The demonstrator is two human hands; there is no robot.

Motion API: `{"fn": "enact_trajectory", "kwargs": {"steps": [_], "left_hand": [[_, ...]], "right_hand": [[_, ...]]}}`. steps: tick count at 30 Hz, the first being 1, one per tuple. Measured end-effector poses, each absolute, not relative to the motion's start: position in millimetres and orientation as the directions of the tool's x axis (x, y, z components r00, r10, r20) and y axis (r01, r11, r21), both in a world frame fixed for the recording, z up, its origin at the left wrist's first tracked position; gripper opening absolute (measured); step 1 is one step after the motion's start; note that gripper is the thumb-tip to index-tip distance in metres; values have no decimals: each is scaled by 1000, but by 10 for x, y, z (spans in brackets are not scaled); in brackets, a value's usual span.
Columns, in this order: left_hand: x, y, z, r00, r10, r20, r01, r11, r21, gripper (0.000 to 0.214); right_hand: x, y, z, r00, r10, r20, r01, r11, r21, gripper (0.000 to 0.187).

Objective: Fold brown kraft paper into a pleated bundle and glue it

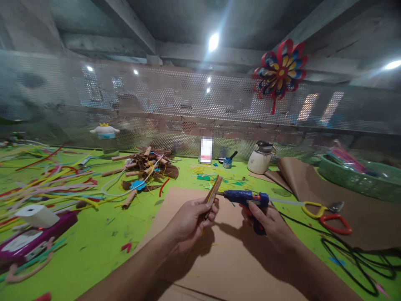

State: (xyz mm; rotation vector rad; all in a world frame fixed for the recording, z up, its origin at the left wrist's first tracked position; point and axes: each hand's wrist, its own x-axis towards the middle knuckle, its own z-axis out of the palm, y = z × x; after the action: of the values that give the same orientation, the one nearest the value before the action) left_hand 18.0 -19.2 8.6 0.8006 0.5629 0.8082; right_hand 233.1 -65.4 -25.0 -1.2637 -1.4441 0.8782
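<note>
My left hand [191, 218] grips a narrow brown paper piece [216, 184] with a thin yellow line along it, tilted up. A dark blue hot glue gun [233, 195] is in my right hand [275, 225], fingers wrapped round its handle. Its nozzle points left, at or very close to the paper piece; I cannot tell whether they touch. From the gun's rear sticks a pale glue stick [286, 201]. Both hands are above a flat brown paper sheet [238, 271] on the green table [90, 234].
At left lie many coloured pipe cleaners [59, 184] and a purple power strip [62, 228] with a white plug. Behind are a heap of brown paper rolls [147, 161], a phone [206, 150] and a white jug [259, 161]. Right: scissors [335, 223], black cable [354, 259], green basket [351, 179].
</note>
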Motion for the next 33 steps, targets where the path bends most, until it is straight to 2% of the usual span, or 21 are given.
{"fn": "enact_trajectory", "kwargs": {"steps": [4,10,14,18,25,33], "left_hand": [[176,-179,78,585,797,-146,-401,442,803,15],[180,-189,69,627,763,-158,-380,477,792,16],[185,-218,95,622,762,-181,-393,504,769,16],[179,-219,110,624,759,-183,-413,520,748,17],[157,-187,103,627,764,-150,-417,492,764,18],[163,-210,98,627,761,-168,-399,499,770,18]], "right_hand": [[2314,-666,-238,32,980,197,229,184,-956,43],[2310,-653,-129,141,969,201,156,178,-971,40],[2356,-635,-139,123,967,222,121,207,-971,38],[2360,-657,-171,121,969,216,150,197,-969,39],[2349,-653,-247,13,972,234,164,229,-960,42],[2359,-629,-170,99,965,241,160,224,-961,43]]}}
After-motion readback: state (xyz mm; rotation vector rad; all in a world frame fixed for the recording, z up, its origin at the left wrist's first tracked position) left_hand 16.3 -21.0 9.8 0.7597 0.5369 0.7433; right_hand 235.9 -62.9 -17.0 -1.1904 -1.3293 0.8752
